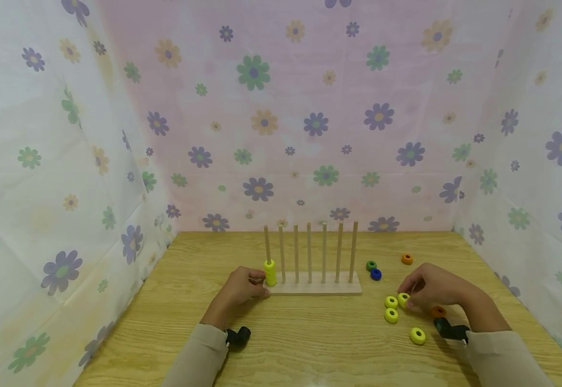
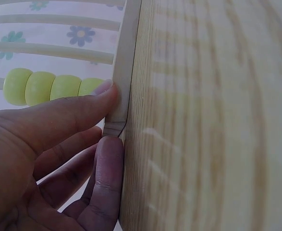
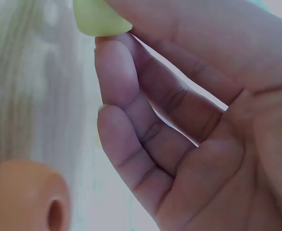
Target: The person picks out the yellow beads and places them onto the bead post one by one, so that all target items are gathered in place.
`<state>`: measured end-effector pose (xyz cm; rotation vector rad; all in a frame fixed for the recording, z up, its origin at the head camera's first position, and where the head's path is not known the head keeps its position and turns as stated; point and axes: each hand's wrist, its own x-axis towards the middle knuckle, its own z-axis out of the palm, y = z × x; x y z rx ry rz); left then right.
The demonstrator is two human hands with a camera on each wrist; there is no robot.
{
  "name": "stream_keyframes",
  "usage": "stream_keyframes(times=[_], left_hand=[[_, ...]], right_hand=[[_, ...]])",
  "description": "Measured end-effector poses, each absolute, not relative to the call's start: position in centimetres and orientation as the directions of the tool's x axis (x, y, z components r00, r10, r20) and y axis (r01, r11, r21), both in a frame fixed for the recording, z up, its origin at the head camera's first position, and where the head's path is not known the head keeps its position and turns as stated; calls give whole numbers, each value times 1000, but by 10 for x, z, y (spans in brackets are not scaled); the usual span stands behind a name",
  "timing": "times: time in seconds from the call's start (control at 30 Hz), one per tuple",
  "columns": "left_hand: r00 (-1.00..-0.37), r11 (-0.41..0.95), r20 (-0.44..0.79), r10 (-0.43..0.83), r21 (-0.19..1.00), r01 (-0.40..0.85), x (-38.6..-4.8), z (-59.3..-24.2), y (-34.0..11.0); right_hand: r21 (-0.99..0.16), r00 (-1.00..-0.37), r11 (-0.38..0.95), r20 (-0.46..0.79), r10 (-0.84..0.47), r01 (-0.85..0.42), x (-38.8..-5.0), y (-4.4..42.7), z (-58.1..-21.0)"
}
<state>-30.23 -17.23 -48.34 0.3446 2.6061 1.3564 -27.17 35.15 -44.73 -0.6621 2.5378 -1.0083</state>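
Observation:
My left hand (image 1: pixel 242 286) pinches the left end of a wooden peg stand (image 1: pixel 315 288), thumb on the base and a fingertip at its end face in the left wrist view. Several yellow beads (image 1: pixel 270 273) are stacked on the leftmost peg; the other upright pegs are bare. Over at the right, my right hand (image 1: pixel 433 287) pinches a yellow bead (image 1: pixel 404 300) between thumb and fingers. In the right wrist view that held bead (image 3: pixel 100 19) is partly cut off by the top edge. Two yellow beads (image 1: pixel 391 315) lie just left of the right hand, and another yellow bead (image 1: pixel 417 336) lies nearer.
A green bead (image 1: pixel 371 266) and a blue bead (image 1: pixel 375 274) lie right of the stand. Farther back is an orange bead (image 1: pixel 407 259); a darker orange bead (image 1: pixel 438 312) lies beneath the right hand. Flowered cloth (image 1: pixel 290 134) surrounds the wooden table (image 1: pixel 310 344) on three sides.

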Motion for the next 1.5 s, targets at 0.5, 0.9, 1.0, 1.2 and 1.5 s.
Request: stream_keyframes(times=[0.5,0.9,1.0,1.2,1.5], left_hand=[[-962,554,-63,266,827,99,-301,-485,-172],[-960,558,-62,273,823,105,-302,-485,-172],[-959,559,-59,276,821,110,-302,-485,-172],[-956,567,-42,291,812,137,-302,-485,-173],[-958,562,-62,278,819,110,-302,-485,-173]], right_hand=[[-653,-839,649,-38,-543,-391,-283,332,-416],[-661,-851,656,-51,-523,-364,-287,310,-388],[-660,-851,651,-34,-524,-375,-289,305,-380],[-627,-857,666,5,-515,-404,-291,295,-370],[-596,-873,698,12,-488,-398,-294,280,-356]])
